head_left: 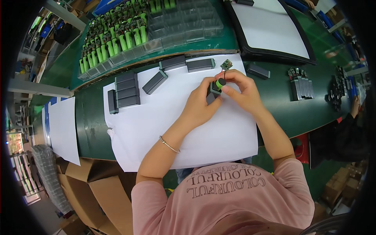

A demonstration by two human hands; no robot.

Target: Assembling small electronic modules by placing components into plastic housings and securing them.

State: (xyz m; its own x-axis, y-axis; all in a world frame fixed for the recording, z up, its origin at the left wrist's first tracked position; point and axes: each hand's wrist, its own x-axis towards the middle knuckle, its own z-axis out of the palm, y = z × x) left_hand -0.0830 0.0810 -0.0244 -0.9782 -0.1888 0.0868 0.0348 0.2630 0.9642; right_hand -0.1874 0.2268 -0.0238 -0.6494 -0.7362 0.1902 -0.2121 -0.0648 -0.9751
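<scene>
- While our left hand grips a dark grey rectangular casing above the white paper sheet, our right hand pinches a green cylindrical cell at that casing's far end; we cannot tell how deep it sits.
- Just beyond our right fingers, we see a small circuit board.
- On the sheet's left we have a row of casings; a slanted casing lies near them.
- Far left, we see a clear compartment tray holding more green cells.
- To our right, another casing lies on the green table.
</scene>
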